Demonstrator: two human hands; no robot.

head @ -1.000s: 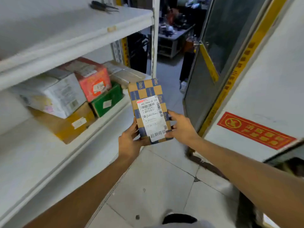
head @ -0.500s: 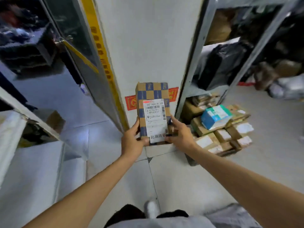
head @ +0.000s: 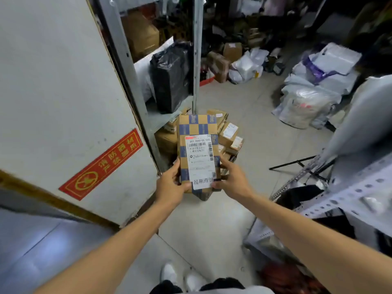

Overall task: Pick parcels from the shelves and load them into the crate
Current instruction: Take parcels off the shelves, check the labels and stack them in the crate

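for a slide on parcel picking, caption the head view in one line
Left hand and right hand hold a checkered parcel, label showing, before boxes piled beside a shelf.

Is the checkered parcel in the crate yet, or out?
Out. The left hand and right hand grip the checkered parcel by its lower sides, above the floor, inside no container.

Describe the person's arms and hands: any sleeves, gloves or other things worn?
The left forearm and the right forearm are bare as far as the picture shows; no sleeve appears. The left hand and the right hand wear no gloves. No watch, bracelet or ring is visible.
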